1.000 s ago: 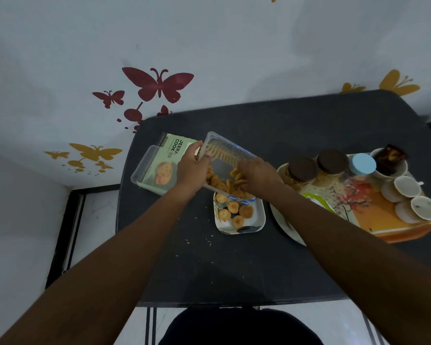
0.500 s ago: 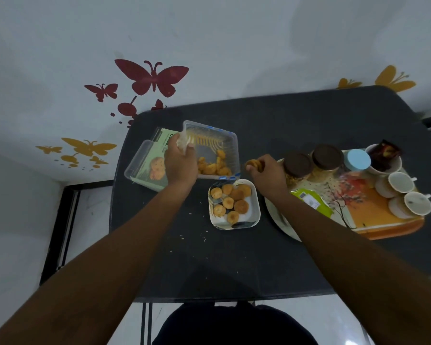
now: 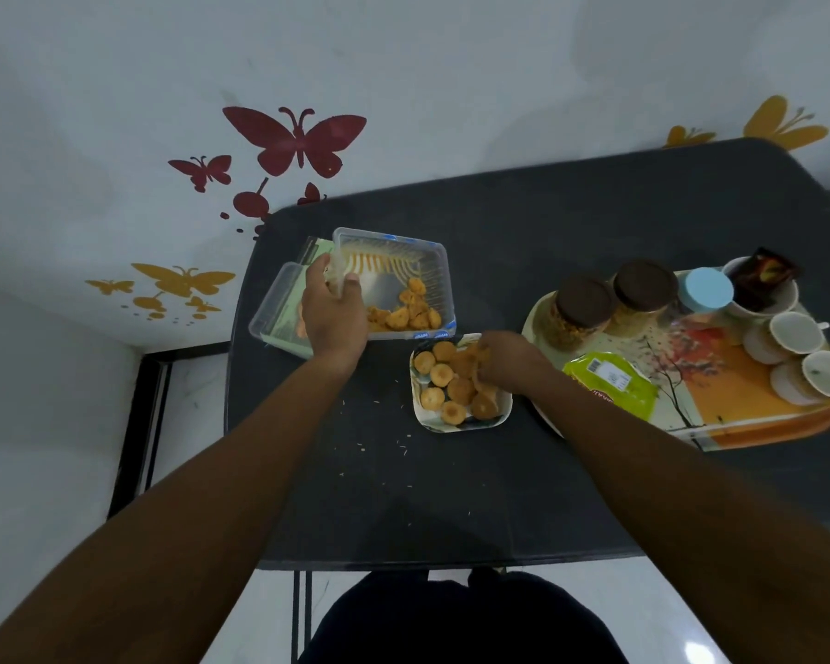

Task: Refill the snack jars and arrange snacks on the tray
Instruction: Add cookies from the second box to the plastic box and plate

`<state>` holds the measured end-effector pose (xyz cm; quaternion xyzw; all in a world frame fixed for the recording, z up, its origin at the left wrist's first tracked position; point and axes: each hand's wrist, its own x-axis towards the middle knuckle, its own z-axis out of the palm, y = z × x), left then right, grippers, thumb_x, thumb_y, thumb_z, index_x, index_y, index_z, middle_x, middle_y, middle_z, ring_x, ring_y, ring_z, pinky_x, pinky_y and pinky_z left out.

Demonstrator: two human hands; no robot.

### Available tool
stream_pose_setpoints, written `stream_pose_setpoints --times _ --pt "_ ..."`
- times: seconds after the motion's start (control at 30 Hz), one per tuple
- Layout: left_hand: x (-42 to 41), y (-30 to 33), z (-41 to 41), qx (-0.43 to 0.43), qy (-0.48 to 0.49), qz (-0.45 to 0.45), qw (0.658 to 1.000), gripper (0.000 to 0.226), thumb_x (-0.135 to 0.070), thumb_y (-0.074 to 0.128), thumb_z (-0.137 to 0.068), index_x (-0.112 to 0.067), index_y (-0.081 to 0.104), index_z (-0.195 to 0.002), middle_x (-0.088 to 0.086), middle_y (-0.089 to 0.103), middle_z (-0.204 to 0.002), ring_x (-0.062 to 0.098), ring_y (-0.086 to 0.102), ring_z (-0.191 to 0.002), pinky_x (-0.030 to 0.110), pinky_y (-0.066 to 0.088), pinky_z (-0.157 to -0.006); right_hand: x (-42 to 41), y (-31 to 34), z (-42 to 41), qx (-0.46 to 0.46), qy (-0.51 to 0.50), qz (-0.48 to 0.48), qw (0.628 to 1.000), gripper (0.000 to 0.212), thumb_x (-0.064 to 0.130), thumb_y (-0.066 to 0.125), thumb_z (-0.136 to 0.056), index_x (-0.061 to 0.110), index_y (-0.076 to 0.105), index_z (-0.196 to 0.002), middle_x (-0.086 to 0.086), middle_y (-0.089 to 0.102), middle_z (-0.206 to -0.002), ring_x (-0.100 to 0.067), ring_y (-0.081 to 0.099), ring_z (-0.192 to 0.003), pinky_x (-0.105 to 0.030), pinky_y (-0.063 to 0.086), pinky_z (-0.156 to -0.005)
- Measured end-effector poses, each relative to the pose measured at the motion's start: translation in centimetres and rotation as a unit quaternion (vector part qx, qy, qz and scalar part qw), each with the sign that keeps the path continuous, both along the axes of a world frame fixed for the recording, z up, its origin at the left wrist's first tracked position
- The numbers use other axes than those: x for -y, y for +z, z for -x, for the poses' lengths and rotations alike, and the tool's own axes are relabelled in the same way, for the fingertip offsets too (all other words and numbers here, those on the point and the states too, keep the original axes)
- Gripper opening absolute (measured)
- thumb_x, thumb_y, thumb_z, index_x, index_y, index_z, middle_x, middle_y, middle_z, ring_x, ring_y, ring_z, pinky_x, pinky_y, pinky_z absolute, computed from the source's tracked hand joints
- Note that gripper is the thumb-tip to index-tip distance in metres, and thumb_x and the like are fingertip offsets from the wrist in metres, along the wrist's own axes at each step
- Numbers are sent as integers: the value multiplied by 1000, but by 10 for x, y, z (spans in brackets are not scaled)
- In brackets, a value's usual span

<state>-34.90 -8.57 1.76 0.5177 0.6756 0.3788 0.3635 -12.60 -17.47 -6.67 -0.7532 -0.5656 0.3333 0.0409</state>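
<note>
My left hand (image 3: 332, 314) grips the left wall of a clear plastic box (image 3: 418, 261) that holds several round cookies (image 3: 410, 312) at its near end. Just right of it sits a small square plate (image 3: 461, 424) piled with more cookies (image 3: 444, 376). My right hand (image 3: 506, 364) is down over the plate's right side with fingers curled among the cookies; whether it holds one is hidden. The decorated tray (image 3: 763, 419) to the right carries two brown-lidded jars (image 3: 585, 299), a blue-lidded jar (image 3: 705, 289) and a green snack packet (image 3: 612, 383).
The box's clear lid (image 3: 271, 313) lies over a green cookie carton (image 3: 312, 246) at the table's left edge. White cups (image 3: 798, 335) and a bowl with a dark wrapper (image 3: 763, 280) stand on the tray's right. Crumbs dot the dark table (image 3: 571, 218).
My right hand, which held a cookie up beside the plate, has come down onto the plate. My left hand keeps its hold on the box, now nearly level.
</note>
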Motion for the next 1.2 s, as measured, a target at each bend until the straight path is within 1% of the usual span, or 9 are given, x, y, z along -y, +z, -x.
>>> stream_pose_setpoints --times 0.2,0.33,0.5,0.6,0.7,0.87,1.0,1.1,1.2 --pt "-8 16 10 44 10 -10 999 41 -28 51 -106 -28 45 -146 2 61 -134 20 62 -119 46 57 -99 -31 24 8 -47 -53 -61 996 20 32 71 -87 25 62 -103 1 64 -109 -18 61 -97 -31 49 -77" --pt "-23 27 36 87 61 -23 994 39 -25 52 -106 -26 48 -144 1 64 -127 10 65 -102 31 58 -82 -59 34 39 -103 -79 -77 989 28 35 74 -88 22 65 -111 4 63 -106 -14 60 -96 -30 48 -78" --pt "-40 22 91 101 142 -33 984 43 -25 54 -103 -23 49 -146 7 64 -130 24 64 -111 39 55 -94 -90 28 100 -146 -98 -66 982 42 43 74 -88 16 61 -118 1 62 -112 -15 59 -97 -31 48 -82" --pt "-47 9 120 111 168 -35 979 46 -24 53 -104 -19 45 -149 2 60 -133 14 62 -109 20 52 -88 -99 16 133 -184 -155 -18 970 43 49 70 -88 18 51 -112 -5 62 -107 -21 62 -91 -42 57 -82" --pt "-54 -4 148 118 191 -30 974 47 -24 54 -103 -17 46 -149 -4 58 -121 -3 59 -93 10 47 -77 -107 4 162 -235 -260 32 936 56 52 66 -90 9 48 -122 -13 61 -111 -29 66 -93 -46 61 -81" --pt "-59 -16 175 123 202 5 972 44 -29 53 -104 -19 49 -147 6 64 -130 24 64 -114 44 55 -99 -108 -3 172 -363 -386 110 841 29 33 69 -93 11 57 -108 -13 61 -104 -21 58 -75 -31 51 -61" --pt "-71 -18 177 147 246 36 957 46 -29 52 -103 -22 47 -149 8 60 -136 27 62 -118 46 54 -101 -106 5 159 -422 -443 18 791 9 17 64 -97 11 61 -102 -13 67 -92 -21 59 -69 -32 54 -58" --pt "-80 -16 173 217 295 69 928 50 -27 49 -105 -24 39 -154 7 54 -144 27 59 -122 47 52 -105 -107 22 139 -465 -483 -40 741 19 11 58 -99 7 58 -117 -14 73 -101 -25 68 -75 -40 60 -67" --pt "-84 -14 168 240 315 81 915 50 -23 47 -107 -24 37 -155 9 51 -147 27 57 -124 44 51 -106 -109 43 119 -517 -493 -97 693 27 12 50 -104 2 51 -130 -15 71 -100 -21 68 -70 -36 55 -57"
